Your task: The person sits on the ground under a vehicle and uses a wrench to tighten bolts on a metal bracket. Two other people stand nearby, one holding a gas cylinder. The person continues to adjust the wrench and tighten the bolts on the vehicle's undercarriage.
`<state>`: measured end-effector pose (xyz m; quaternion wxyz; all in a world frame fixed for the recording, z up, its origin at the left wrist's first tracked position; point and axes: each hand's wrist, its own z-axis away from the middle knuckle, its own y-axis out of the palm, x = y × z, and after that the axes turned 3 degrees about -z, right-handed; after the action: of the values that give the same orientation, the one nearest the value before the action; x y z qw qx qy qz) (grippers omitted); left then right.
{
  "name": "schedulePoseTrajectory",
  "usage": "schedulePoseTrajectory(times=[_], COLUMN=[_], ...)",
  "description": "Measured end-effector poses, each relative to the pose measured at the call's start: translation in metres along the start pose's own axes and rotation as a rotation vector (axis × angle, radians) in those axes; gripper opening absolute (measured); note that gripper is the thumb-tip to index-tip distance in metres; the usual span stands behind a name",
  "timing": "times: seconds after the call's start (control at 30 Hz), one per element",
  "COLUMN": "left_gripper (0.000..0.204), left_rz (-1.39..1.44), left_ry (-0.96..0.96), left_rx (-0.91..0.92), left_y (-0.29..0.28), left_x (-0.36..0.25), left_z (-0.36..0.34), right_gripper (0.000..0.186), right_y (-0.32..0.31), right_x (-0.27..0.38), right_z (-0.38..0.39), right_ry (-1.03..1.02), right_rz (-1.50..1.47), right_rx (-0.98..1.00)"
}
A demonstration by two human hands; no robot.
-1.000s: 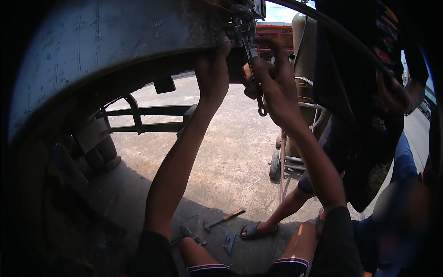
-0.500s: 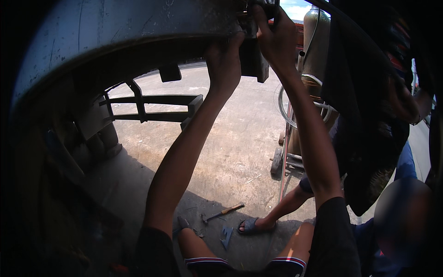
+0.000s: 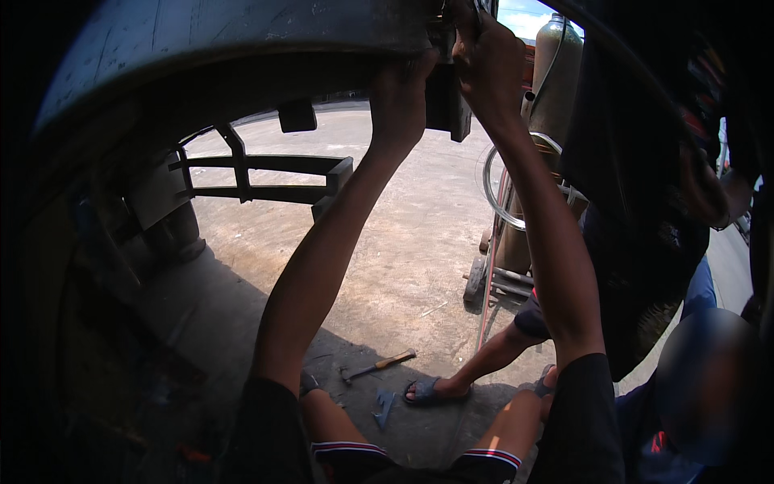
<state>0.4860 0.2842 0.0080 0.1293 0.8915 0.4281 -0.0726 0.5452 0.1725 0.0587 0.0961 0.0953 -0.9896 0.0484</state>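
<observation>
Overhead, a large curved blue-grey metal panel [image 3: 242,28] spans the upper left, its underside in deep shadow. My left hand [image 3: 401,101] is raised to the panel's lower edge near its right end, fingers curled against it, fingertips hidden. Close beside it, my right hand [image 3: 489,68] is closed at the panel's end, next to a dark metal bracket [image 3: 459,109] that hangs down. What the right fingers grip is hidden by the hand and the top of the picture.
A hammer [image 3: 379,365] and a small blue-grey metal plate [image 3: 384,408] lie on the concrete between my legs. A dark metal frame [image 3: 258,177] sticks out at left. On the right stand a gas cylinder [image 3: 556,77], coiled clear hose [image 3: 489,181] and people close by, one sandalled foot [image 3: 435,392] near the hammer.
The view has shifted slightly, so the panel sits a little higher. My right fingers look more curled than before. Both hands stay at the panel's end.
</observation>
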Motion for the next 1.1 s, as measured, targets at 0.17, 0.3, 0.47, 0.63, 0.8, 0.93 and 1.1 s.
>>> schedulePoseTrajectory(times=[0.17,0.3,0.47,0.63,0.8,0.93,1.1], left_gripper=[0.025,0.033,0.032,0.031,0.030,0.030,0.026], left_rz=[0.017,0.044,0.022,0.002,-0.006,0.006,0.033], left_ry=[-0.014,-0.024,-0.018,-0.014,-0.025,-0.029,-0.064], left_rx=[0.049,0.062,0.073,0.060,0.052,0.044,0.055], left_y=[-0.003,-0.005,-0.001,-0.006,-0.002,-0.001,-0.007], left_x=[0.005,0.008,0.008,0.002,0.002,0.002,-0.002], left_z=[-0.002,-0.001,-0.003,-0.001,0.000,0.000,0.001], right_gripper=[0.035,0.038,0.036,0.032,0.031,0.030,0.026], right_y=[0.018,0.008,0.014,0.003,0.017,0.015,0.015], right_x=[-0.010,-0.018,-0.029,-0.019,-0.017,-0.031,-0.051], right_z=[0.003,0.002,-0.010,-0.006,-0.004,-0.012,-0.007], right_ry=[-0.217,-0.296,-0.133,-0.199,-0.204,-0.242,-0.263], right_rz=[-0.080,-0.034,-0.045,-0.135,-0.165,0.091,-0.011], right_rx=[-0.257,-0.122,-0.090,-0.046,-0.141,-0.085,-0.077])
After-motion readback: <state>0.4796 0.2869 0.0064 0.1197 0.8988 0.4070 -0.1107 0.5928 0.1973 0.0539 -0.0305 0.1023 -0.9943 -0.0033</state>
